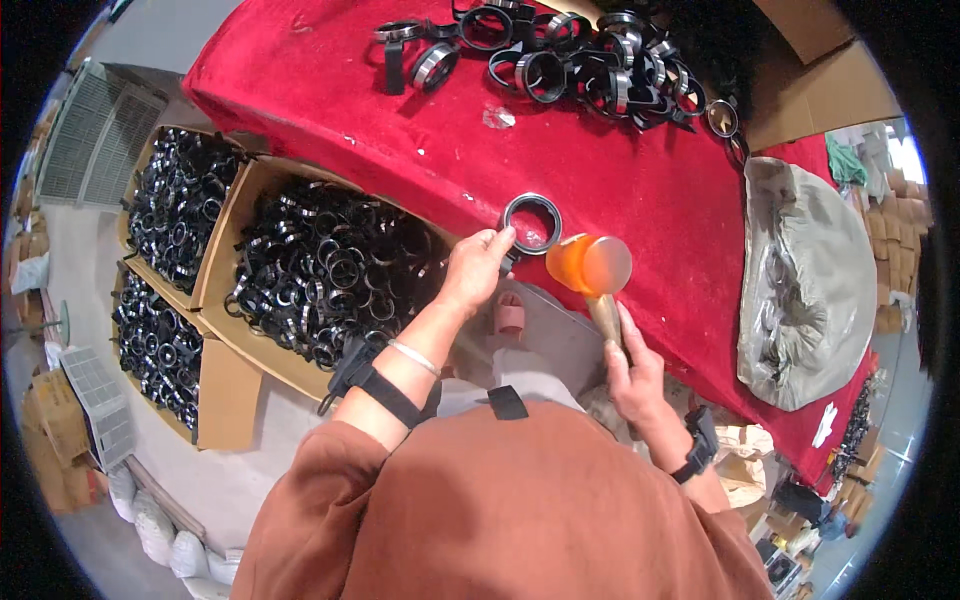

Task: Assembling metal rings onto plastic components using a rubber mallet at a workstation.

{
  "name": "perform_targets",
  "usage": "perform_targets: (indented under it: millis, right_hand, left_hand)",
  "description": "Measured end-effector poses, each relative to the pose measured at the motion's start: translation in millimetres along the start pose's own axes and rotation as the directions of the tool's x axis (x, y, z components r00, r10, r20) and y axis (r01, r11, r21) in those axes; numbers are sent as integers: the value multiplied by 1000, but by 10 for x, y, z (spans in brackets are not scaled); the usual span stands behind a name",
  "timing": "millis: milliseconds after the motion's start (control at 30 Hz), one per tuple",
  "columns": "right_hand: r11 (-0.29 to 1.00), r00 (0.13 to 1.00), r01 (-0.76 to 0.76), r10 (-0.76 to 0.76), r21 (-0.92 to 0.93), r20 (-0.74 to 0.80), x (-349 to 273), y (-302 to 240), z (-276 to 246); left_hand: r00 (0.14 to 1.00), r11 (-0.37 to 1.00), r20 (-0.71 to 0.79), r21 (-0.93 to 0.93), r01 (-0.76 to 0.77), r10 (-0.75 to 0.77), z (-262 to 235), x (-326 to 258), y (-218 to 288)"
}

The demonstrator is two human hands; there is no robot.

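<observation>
Near the front edge of the red-covered table (420,160), my left hand (475,268) pinches a black and silver ring-shaped part (532,222) by its lower left side. The ring's round opening faces up toward me. My right hand (637,372) is closed around the wooden handle of a mallet (590,265). Its head is orange and translucent, with a pale round striking face, and it is just right of the ring. Whether the mallet touches the ring I cannot tell.
Several similar ring parts (540,75) lie piled at the table's far side. Open cardboard boxes (222,265) full of such parts stand at left. A grey plastic-covered bundle (800,280) rests at the table's right, below a brown carton (830,100).
</observation>
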State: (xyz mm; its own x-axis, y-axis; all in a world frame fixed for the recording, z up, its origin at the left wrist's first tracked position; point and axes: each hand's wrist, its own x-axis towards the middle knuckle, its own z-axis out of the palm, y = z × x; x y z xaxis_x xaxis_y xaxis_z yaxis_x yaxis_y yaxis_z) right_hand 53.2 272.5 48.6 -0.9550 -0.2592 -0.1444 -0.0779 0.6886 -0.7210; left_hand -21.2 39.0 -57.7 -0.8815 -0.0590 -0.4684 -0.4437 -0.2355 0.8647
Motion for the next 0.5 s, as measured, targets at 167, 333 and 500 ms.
perform_targets:
  millis: [167, 333, 500]
  right_hand:
    - [984, 978, 166, -155, 68, -137, 271, -513, -289]
    - [928, 912, 353, -370, -118, -180, 836, -505, -9]
    - [965, 984, 164, -147, -205, 98, 1157, -586, -113]
  left_hand:
    - [998, 993, -60, 119, -25, 33, -36, -82, -127]
    - [999, 998, -49, 57, 18, -15, 0, -134, 53]
    - [1000, 998, -15, 60, -7, 8, 53, -46, -79]
